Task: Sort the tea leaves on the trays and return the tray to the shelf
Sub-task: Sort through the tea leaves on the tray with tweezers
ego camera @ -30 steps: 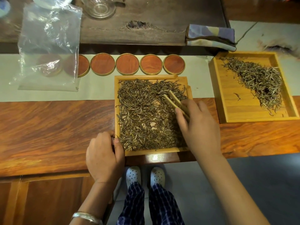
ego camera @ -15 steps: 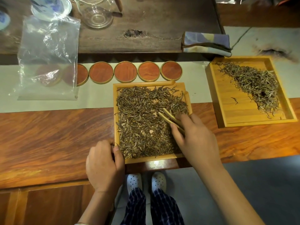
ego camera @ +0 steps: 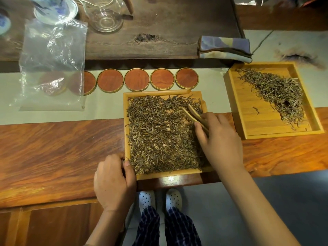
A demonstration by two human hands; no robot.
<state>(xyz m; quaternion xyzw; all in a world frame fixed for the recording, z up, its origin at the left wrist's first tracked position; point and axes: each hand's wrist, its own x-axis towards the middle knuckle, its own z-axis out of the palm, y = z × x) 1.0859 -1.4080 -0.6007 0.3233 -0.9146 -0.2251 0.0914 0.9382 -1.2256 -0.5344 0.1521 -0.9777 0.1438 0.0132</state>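
right hand (ego camera: 219, 139) gripping tongs (ego camera: 196, 117), over tea leaves (ego camera: 159, 135)

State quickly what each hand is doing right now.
Left hand: closed on the near-left corner of the tea tray.
Right hand: closed on bamboo tongs over the leaves.

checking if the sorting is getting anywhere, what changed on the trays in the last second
Little changed. The right hand has kept the bamboo tongs, working them slightly around the right side of the near tray. The left hand stays on that tray's near-left corner. The tea leaves and the far tray look unchanged.
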